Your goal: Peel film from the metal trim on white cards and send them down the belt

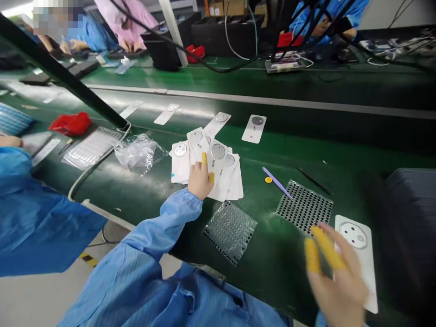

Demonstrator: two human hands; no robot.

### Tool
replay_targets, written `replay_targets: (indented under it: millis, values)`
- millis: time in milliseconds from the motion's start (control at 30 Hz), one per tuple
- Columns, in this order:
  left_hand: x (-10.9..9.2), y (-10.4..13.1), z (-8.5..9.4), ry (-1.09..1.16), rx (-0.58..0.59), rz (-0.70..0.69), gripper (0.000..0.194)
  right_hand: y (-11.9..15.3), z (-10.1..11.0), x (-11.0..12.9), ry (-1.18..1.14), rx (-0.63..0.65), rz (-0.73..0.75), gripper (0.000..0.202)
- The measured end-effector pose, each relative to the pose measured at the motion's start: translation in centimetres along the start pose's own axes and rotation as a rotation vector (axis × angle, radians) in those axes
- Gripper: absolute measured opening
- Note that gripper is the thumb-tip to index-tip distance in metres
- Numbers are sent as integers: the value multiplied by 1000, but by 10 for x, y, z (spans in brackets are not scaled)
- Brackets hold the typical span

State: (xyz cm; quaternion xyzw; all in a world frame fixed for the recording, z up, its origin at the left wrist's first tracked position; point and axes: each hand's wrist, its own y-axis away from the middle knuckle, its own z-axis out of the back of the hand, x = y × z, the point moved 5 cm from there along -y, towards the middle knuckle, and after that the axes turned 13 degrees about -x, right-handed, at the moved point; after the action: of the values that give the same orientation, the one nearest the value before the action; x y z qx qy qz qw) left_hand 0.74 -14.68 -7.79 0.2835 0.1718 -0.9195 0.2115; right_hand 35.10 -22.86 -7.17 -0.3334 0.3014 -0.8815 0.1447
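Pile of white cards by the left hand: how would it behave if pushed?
The pile of white cards would probably spread rather than move as one: its cards overlap at differing angles. Each looks thin, so likely light. Lying flat, they seem unlikely to roll or tip.

Showing nothing legible; carrying marks too small to read on white cards [220,180] and, to the right, a yellow disc [268,180].
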Motion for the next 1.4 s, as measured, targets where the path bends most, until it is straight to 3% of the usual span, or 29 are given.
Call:
replay_targets:
  millis: [67,133,200,300,400,467,533,633,700,767,900,1033,1200,1400]
  values:
    - [1,6,1,-55,-81,-21,64,7,-33,38,-122,181,141,52]
    - [-6,14,13,-98,-166,-131,64,20,-62,64,-185,355,251,41]
    - [-11,30,28,-120,-163,-229,56,28,-78,75,-232,405,311,24]
    - [-7,66,39,-165,107,-149,32,30,-75,73,-320,363,340,30]
    - [-2,105,36,-141,328,-17,43,29,-59,66,-371,452,300,45]
    - [-2,122,24,102,425,99,41,28,-47,62,-374,558,246,53]
    - [-3,131,6,482,566,307,40,24,-38,62,-350,670,226,54]
    - [-5,135,-14,837,707,568,44,14,-30,68,-336,777,315,47]
    - [-8,134,-17,902,701,619,46,-1,-28,74,-374,727,310,40]
    - [-14,134,-13,948,687,619,48,-18,-31,79,-406,585,203,30]
    - [-25,142,-4,985,682,550,37,-33,-50,91,-419,365,118,27]
    - [-26,147,-3,917,629,404,26,-24,-71,95,-428,344,106,29]
    - [-26,150,-6,845,576,271,26,-8,-76,85,-419,395,59,35]
    - [-31,147,-3,676,518,54,29,4,-79,82,-295,304,334,45]
